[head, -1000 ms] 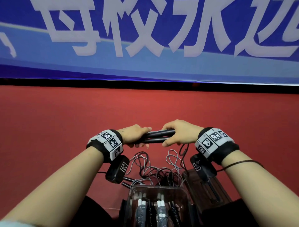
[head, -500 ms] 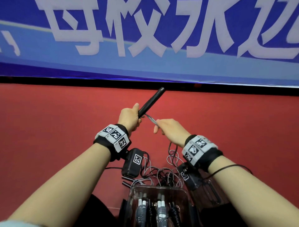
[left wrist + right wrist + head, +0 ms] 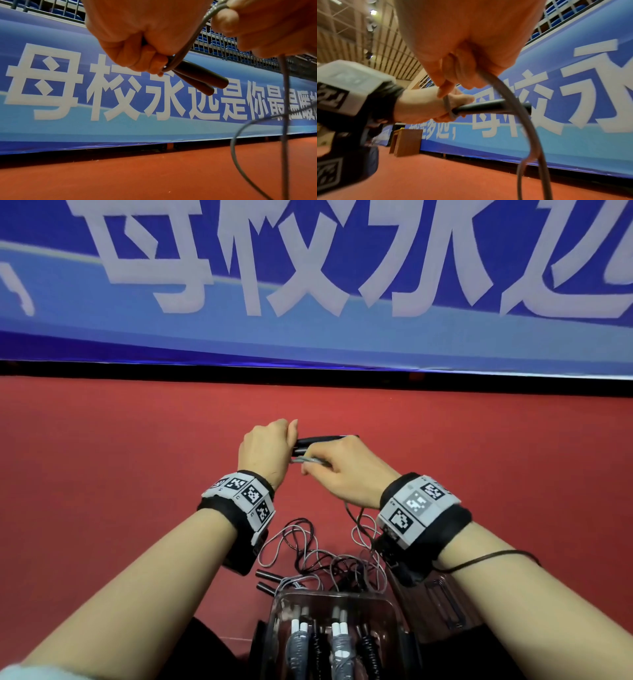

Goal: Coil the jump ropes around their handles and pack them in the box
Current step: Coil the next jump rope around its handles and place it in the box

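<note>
Centre frame: left hand [image 3: 265, 451] grips paired handles [image 3: 322, 440] pointing right; right hand [image 3: 346, 470], just beside, pinches the rope [image 3: 308, 460].

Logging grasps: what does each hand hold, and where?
Left hand grips the two black handles at one end; right hand pinches the grey rope near them.
</note>
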The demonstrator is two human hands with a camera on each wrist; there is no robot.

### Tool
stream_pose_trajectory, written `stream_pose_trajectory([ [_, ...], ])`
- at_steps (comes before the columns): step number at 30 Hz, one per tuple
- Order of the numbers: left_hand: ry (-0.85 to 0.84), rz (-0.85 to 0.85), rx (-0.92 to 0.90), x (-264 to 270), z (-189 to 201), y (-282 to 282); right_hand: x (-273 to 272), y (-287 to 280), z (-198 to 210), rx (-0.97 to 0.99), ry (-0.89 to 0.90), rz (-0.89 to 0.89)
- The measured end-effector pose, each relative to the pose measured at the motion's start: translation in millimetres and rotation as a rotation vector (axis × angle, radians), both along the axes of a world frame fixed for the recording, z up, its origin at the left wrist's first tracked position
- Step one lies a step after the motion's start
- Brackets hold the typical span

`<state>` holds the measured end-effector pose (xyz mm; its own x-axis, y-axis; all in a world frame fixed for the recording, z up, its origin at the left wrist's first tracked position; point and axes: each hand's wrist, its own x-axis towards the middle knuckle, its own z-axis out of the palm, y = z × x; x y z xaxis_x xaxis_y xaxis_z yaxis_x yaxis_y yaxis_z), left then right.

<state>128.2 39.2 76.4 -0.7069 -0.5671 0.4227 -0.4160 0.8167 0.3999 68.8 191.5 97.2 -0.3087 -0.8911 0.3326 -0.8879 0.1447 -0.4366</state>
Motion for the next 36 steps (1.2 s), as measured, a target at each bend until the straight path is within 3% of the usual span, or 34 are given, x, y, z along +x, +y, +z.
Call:
stream_pose_trajectory([
  [5,-0.13,-0.203,-0.041,3,0,7,-20,8,11,-0.128,-0.006,-0.186],
  [12,-0.152,-0.457,0.168,10,7,24,-57,25,10,-0.075,-0.375,-0.215],
  [17,-0.004,-0.416,0.457,7,16,35,-64,23,2,-0.084,-0.572,-0.133],
  [21,0.087,-0.399,0.698,6,20,37,-71,18,-12,-0.085,-0.555,-0.128],
  [26,0.187,-0.416,0.689,5,13,32,-46,7,-16,-0.061,-0.516,-0.227],
  [36,0.316,-0.165,0.725,-9,-2,16,-22,-3,-21,0.036,-0.404,-0.254],
])
